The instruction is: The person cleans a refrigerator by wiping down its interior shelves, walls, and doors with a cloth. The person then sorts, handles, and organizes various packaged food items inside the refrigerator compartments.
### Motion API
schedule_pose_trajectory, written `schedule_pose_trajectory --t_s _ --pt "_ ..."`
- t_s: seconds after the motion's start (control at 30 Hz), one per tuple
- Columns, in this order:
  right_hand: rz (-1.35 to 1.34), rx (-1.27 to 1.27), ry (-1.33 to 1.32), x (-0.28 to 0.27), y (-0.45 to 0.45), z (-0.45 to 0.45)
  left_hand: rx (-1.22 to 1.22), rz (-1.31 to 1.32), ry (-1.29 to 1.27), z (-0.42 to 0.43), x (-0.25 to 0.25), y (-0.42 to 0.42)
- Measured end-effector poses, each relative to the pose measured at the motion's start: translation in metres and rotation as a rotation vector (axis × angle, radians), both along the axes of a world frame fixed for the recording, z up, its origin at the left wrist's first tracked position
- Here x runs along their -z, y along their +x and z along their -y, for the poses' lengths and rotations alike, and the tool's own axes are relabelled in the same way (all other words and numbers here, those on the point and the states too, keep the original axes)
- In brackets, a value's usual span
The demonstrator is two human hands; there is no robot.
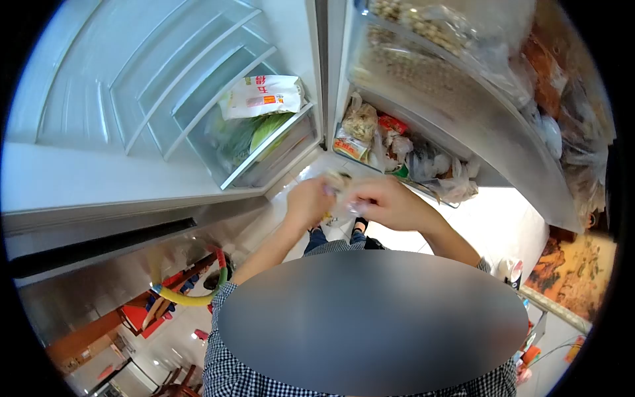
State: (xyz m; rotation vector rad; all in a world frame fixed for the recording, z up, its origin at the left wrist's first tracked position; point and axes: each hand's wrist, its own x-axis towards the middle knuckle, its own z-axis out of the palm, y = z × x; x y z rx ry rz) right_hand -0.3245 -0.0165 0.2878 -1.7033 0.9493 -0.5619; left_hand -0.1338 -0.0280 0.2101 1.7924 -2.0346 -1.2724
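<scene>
Both hands are raised in front of my body, close together between the two opened sides of a refrigerator. My left hand (pixel 309 203) is closed, its fingertips pinched around a small pale thing (pixel 340 179) smeared by motion. Facing it, my right hand (pixel 391 202) is closed too, with thumb and fingers pressed together at the same pale, partly see-through piece. What kind of thing it is cannot be made out. Just beyond my right hand sits a low drawer with bagged food (pixel 399 147).
On the left, the door (pixel 73 175) has clear bins holding a white printed bag (pixel 264 96) and leafy greens (pixel 271 131). At right, a frosted drawer (pixel 463 116) juts out, with plastic bags above it. My feet stand on pale floor tiles (pixel 430 243). A striped hoop (pixel 188 300) is at lower left.
</scene>
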Motion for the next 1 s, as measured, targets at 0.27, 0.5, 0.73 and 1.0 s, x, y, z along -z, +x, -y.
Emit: schedule_pose_trajectory --t_s 0.27,0.5,0.73,1.0 --pt "0.511 0.197 0.326 0.071 0.014 0.029 0.096 -0.555 -0.121 -0.015 -0.021 0.001" --pt "0.422 0.492 0.262 0.071 0.030 -0.020 -0.754 -1.042 0.468 -0.027 -0.017 -0.003" --pt "0.450 0.683 0.235 0.064 0.031 -0.026 -0.817 -1.175 0.494 -0.024 -0.015 -0.024" --pt "0.177 0.636 0.007 0.083 0.018 -0.036 -0.691 -1.099 0.365 -0.025 -0.005 -0.029"
